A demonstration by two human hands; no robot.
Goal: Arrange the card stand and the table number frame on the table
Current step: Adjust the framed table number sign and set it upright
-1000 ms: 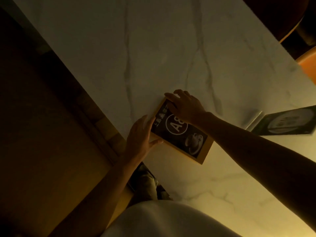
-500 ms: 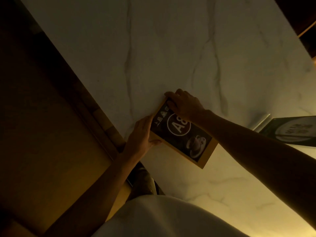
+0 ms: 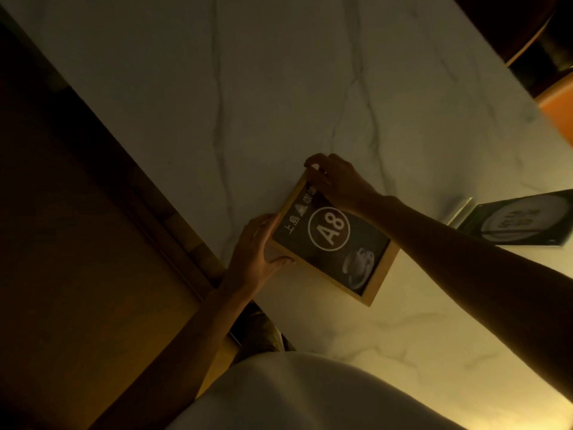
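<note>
A wooden table number frame with a dark card marked A8 and a coffee cup picture lies near the left edge of the white marble table. My left hand grips the frame's near-left side, thumb along its lower edge. My right hand pinches the frame's far corner with curled fingers. The card stand, a clear holder with a dark card, sits at the right edge of the view, apart from both hands.
The table's left edge runs diagonally beside a dark wooden floor. An orange seat and a dark chair stand past the table's far right side. My white top fills the bottom.
My right hand's fingers have curled from lying flat on the frame to pinching its far corner. My left hand has closed in on the frame's side. The frame has barely shifted.
</note>
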